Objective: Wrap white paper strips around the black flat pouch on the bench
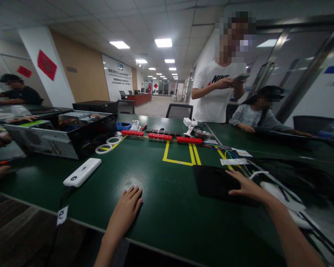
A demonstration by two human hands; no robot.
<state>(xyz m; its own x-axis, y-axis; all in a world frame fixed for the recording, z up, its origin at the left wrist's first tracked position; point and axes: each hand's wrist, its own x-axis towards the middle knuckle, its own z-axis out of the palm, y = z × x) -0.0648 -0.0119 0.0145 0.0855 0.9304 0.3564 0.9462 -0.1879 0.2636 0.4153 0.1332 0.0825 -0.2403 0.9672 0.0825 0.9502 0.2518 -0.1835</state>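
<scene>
My left hand (127,208) lies flat on the green tabletop (167,218), fingers stretched out and nothing in it. On the right, my right hand (246,188) is spread over a flat black rectangular sheet (211,181), with thumb and forefinger apart. It appears to rest on the sheet's right part and hides some of it. Whether the sheet is a mat or a thin panel I cannot tell. Yellow tape (179,162) marks a rectangle on the table just beyond the sheet.
An open computer case (55,133) stands at left, with another person's hands beside it. A white numbered device (82,172) with a cable lies nearer. Red bins (160,136) line the back. Cables (284,196) clutter the right. A person (215,89) stands opposite; another sits right.
</scene>
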